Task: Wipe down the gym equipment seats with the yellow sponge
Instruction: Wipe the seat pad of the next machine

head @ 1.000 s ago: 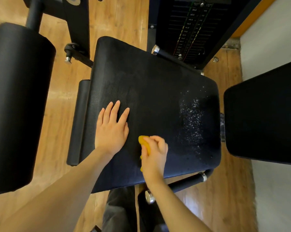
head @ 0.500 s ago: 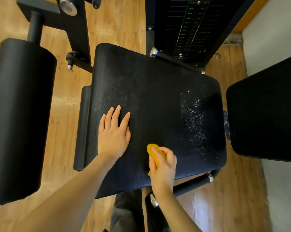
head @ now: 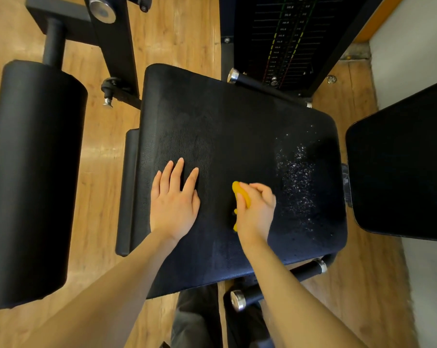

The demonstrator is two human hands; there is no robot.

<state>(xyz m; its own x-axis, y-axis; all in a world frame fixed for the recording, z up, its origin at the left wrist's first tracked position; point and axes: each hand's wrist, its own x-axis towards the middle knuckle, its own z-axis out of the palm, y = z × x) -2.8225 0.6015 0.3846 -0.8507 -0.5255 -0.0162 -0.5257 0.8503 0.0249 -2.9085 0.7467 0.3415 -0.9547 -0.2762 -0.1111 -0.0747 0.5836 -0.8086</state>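
The right hand (head: 256,209), fingers curled round the yellow sponge (head: 241,194), is sliding back up from the seat's (head: 212,116) near edge towards mid-seat. The left hand (head: 173,199) is staying spread flat beside it, bracing. Droplets (head: 297,182) near the right edge are still waiting, so wiping is probably heading there next.

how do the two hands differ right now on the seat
The left hand lies flat with straight fingers and holds nothing; the right hand curls round the yellow sponge. The left sits farther from the wet speckles than the right. Both rest on the black seat.
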